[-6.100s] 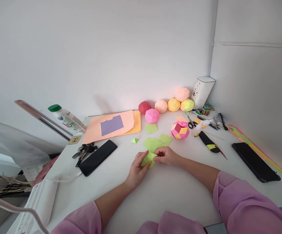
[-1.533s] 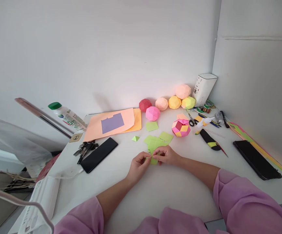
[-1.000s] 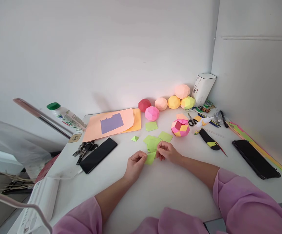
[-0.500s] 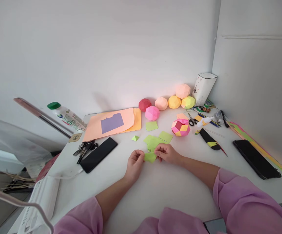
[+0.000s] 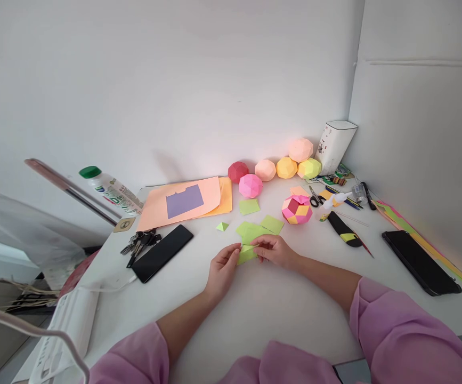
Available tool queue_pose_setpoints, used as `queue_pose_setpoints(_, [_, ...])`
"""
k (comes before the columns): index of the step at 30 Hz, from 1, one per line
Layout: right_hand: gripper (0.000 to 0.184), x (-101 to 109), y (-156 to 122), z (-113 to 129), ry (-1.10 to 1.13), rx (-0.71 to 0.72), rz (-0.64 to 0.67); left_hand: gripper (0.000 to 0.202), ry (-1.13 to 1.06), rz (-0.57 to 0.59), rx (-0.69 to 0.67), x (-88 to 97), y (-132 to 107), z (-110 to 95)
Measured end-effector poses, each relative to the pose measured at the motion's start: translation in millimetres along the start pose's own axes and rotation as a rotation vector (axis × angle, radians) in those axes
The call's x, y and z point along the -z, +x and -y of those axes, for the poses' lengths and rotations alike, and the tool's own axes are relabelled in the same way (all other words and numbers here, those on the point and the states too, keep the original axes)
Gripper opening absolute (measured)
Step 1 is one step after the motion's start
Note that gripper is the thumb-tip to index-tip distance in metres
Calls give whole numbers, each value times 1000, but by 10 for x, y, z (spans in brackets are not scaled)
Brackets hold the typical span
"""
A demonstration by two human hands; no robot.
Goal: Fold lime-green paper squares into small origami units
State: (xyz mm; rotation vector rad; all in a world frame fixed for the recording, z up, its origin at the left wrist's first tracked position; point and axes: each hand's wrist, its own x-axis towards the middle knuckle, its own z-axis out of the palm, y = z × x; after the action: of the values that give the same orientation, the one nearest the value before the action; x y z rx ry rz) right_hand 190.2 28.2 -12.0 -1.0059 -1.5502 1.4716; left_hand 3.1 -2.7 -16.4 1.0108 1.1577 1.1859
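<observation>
Between my two hands is a small piece of green paper. My left hand pinches its left edge between thumb and fingers. At its right side, my right hand is closed with the fingertips on the paper. More green paper pieces lie flat just beyond the hands, partly overlapping. A small folded green paper pyramid sits to the left of them. Another green paper square lies farther back. To the right stands a pink, yellow and red paper ball with an opening in it.
Several faceted paper balls stand along the wall. On the left are peach paper sheets, keys, a black phone and a bottle. Scissors, a glue bottle, a cutter and another phone are on the right.
The green paper in my hands looks flatter and more opened out than before. My left hand has shifted slightly up and right; the other objects stay where they were.
</observation>
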Motion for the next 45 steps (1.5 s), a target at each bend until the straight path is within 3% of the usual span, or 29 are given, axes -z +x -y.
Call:
queue_pose_setpoints(3, [31, 5, -11, 14, 4, -26, 16, 29, -30, 29, -55, 12, 11, 27])
queue_pose_setpoints(8, [35, 21, -10, 1, 23, -51, 59, 28, 17, 214, -180, 24, 4, 10])
queue_pose_setpoints(11, [34, 28, -4, -10, 20, -57, 73, 24, 27, 256, -221, 30, 6, 6])
queue_pose_setpoints(23, [36, 18, 2, -18, 67, -20, 147, 26, -32, 256, -148, 8, 2, -13])
queue_pose_setpoints(32, [26, 15, 13, -62, 54, 28, 122, 28, -40, 248, -138, -6, -13, -50])
queue_pose_setpoints(45, [28, 1, -8, -37, -45, 21, 90, 25, 11, 244, -153, 4, 6, -3])
